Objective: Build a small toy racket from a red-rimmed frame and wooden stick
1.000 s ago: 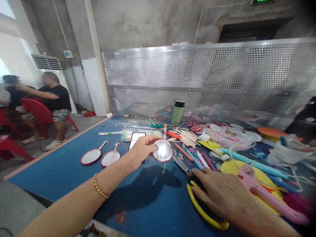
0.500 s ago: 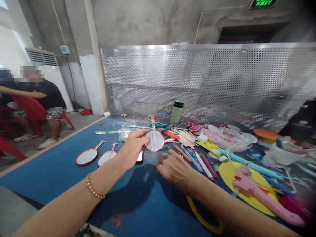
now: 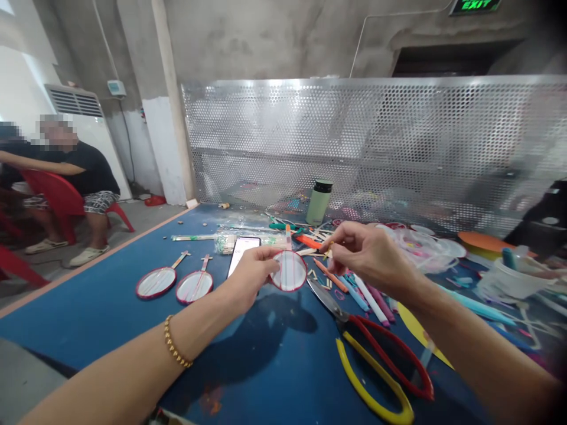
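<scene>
My left hand (image 3: 250,273) grips a small round clear disc with a red rim and a wooden stick handle (image 3: 289,268), held up above the blue table (image 3: 110,307). My right hand (image 3: 365,251) hovers just right of the disc, fingers pinched on something small that I cannot make out. Scissors with red and yellow handles (image 3: 376,360) lie on the table below my right forearm. Two similar red-rimmed discs on sticks (image 3: 175,282) rest to the left. A phone (image 3: 243,248) lies behind my left hand.
Pens, wooden sticks and craft pieces (image 3: 345,277) clutter the right side, with a yellow sheet (image 3: 410,316) and a white tub (image 3: 509,277). A green bottle (image 3: 319,202) stands before a perforated metal screen (image 3: 376,141). Two people sit on red chairs (image 3: 62,195) at the far left.
My right hand rose from the table surface to beside the disc and pinched shut. The scissors came into full view. My left hand shifted the disc slightly right.
</scene>
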{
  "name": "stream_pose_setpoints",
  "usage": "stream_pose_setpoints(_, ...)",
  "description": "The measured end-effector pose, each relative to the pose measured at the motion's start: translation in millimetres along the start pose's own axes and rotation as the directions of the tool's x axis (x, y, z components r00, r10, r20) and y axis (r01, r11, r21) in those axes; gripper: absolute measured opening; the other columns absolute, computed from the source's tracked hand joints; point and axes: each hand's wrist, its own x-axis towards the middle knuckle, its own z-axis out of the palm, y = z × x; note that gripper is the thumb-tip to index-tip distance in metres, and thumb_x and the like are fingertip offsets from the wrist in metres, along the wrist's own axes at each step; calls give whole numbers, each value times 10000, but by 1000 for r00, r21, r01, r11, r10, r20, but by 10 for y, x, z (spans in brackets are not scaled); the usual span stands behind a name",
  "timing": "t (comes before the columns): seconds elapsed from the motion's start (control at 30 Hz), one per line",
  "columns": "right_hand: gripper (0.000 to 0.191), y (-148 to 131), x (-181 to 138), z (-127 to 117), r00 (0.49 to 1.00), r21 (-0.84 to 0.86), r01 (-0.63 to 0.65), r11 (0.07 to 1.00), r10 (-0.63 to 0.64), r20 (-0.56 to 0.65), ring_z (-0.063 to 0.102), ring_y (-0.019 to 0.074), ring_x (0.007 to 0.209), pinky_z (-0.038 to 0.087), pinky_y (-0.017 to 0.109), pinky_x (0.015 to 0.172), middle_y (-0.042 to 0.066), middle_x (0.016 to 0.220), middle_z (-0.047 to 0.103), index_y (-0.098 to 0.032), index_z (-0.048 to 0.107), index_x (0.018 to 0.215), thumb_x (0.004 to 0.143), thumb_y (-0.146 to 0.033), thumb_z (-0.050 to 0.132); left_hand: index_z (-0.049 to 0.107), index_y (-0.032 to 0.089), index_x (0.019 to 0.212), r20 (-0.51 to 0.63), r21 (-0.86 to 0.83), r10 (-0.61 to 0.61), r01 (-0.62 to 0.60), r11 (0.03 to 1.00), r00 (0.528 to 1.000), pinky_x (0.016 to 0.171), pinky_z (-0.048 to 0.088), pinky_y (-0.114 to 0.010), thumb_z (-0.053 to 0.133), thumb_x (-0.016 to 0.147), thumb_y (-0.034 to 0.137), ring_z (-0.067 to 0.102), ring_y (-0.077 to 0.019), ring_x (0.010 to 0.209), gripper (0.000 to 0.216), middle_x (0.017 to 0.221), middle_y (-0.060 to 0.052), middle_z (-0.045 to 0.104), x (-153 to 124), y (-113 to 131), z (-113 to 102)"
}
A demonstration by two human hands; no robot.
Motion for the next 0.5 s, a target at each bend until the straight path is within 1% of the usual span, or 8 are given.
stream_pose_setpoints(0.07, 104, -24, -76, 15, 1000, 132, 6, 991, -7, 8, 694, 156, 556, 538, 258, 535, 10, 626, 714, -230, 551, 839, 888, -291, 484, 747, 121, 849, 10, 8, -2, 2, 1000, 1000, 550, 393, -211, 594, 611, 92, 526, -114, 608, 283, 739, -41, 658, -16, 19, 10)
stream_pose_setpoints(0.1, 94, -9, -77, -1, 1000, 114, 19, 993, -16, -21, 694, 158, 562, 541, 258, 539, 7, 630, 713, -236, 544, 828, 886, -300, 507, 750, 122, 864, 13, 12, -4, 4, 1000, 1000, 549, 391, -208, 596, 610, 98, 523, -111, 608, 297, 741, -37, 656, -20, 23, 13)
stream_pose_setpoints(0.13, 87, 24, -47, -37, 997, 38, 28, 999, -25, -72, 693, 159, 576, 540, 259, 552, 4, 639, 712, -238, 539, 816, 881, -297, 532, 750, 122, 879, 15, 15, -7, 7, 1000, 1000, 554, 394, -207, 599, 610, 105, 527, -111, 614, 309, 749, -35, 656, -19, 22, 13)
stream_pose_setpoints(0.2, 70, 137, 99, -169, 980, -224, -2, 975, -43, -196, 696, 167, 663, 539, 273, 629, 13, 709, 720, -230, 551, 819, 877, -264, 570, 741, 120, 902, 17, 23, -20, 19, 1000, 1000, 571, 411, -211, 606, 608, 120, 541, -114, 634, 324, 780, -34, 662, -10, 3, 8)
stream_pose_setpoints(0.27, 34, 300, 309, -365, 959, -366, -83, 927, -25, -283, 691, 198, 843, 527, 328, 791, 64, 865, 731, -202, 592, 874, 884, -185, 563, 725, 116, 907, 18, 37, -36, 36, 999, 999, 576, 417, -215, 618, 603, 134, 549, -119, 642, 323, 800, -38, 667, 5, -28, -2)
stream_pose_setpoints(0.33, 66, 491, 491, -595, 960, -477, -159, 864, 21, -280, 661, 208, 987, 498, 363, 907, 88, 1032, 717, -174, 645, 927, 897, -152, 591, 710, 112, 911, 21, 59, -51, 50, 997, 998, 575, 409, -216, 634, 601, 150, 550, -121, 642, 322, 795, -38, 667, 17, -60, -13)
stream_pose_setpoints(0.4, 153, 675, 567, -821, 956, -553, -256, 793, 122, -268, 652, 208, 996, 521, 414, 896, 71, 1092, 688, -152, 660, 1030, 924, -262, 650, 701, 111, 924, 41, 91, -65, 61, 994, 997, 585, 405, -217, 639, 606, 162, 548, -123, 647, 328, 789, -35, 668, 12, -89, -16)
stream_pose_setpoints(0.5, 244, 862, 448, -1090, 929, -603, -365, 710, 233, -288, 658, 196, 947, 537, 409, 855, 59, 1063, 685, -151, 669, 1057, 948, -367, 641, 699, 112, 947, 95, 151, -95, 80, 985, 991, 595, 391, -220, 631, 621, 166, 547, -122, 652, 337, 791, -33, 677, -34, -141, 10)
